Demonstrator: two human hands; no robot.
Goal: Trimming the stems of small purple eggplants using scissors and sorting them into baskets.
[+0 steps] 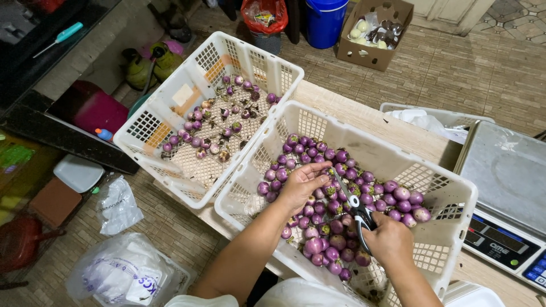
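Note:
A white plastic crate [398,152] in front of me holds several small round purple eggplants [392,196]. My left hand [300,185] reaches into the pile and closes on one eggplant, hidden under the fingers. My right hand [389,239] grips black-handled scissors [351,200] whose blades point toward the left hand. A second white crate [170,108] to the left, tilted, holds several more purple eggplants [219,122] spread over its bottom.
A digital scale [506,187] with a metal pan stands at the right. A white basket with plastic [432,120] sits behind it. Plastic bags [122,273] lie on the floor at left. A blue bucket [324,20] and cardboard box [372,31] stand farther back.

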